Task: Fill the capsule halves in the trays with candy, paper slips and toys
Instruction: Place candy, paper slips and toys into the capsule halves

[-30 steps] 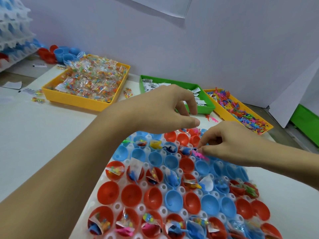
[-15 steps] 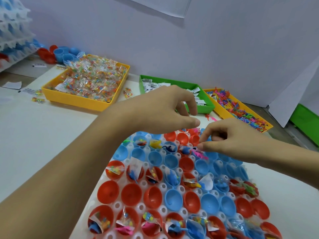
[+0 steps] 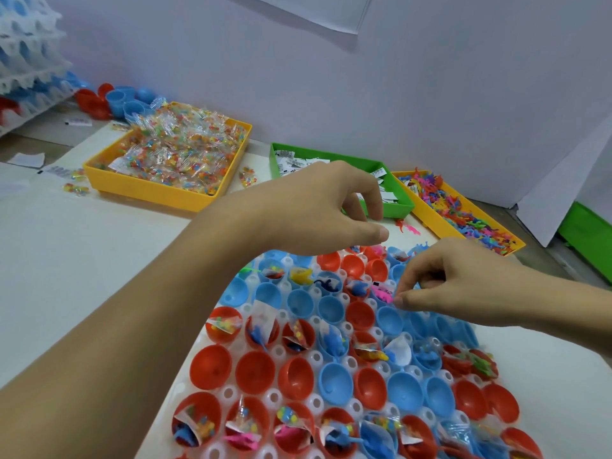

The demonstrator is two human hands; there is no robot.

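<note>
A white tray (image 3: pixel 228 392) holds rows of red and blue capsule halves; some hold candy, slips and toys, others are bare. My right hand (image 3: pixel 457 279) hovers over the tray's far right part, thumb and forefinger pinching a pink toy (image 3: pixel 382 293) with a paper slip at a blue capsule half (image 3: pixel 389 318). My left hand (image 3: pixel 318 207) hangs above the tray's far edge, fingers curled toward the thumb; nothing shows between them.
A yellow tray (image 3: pixel 149 190) of wrapped candy (image 3: pixel 178 150) stands at the back left. Right of it are a green tray (image 3: pixel 397 207) of paper slips (image 3: pixel 291 160) and a yellow tray (image 3: pixel 430 220) of small toys (image 3: pixel 463 217). Loose capsule halves (image 3: pixel 122 101) and stacked trays lie at the far left.
My right hand's fingertips shifted slightly to the right at the pink toy. My left hand stayed almost where it was.
</note>
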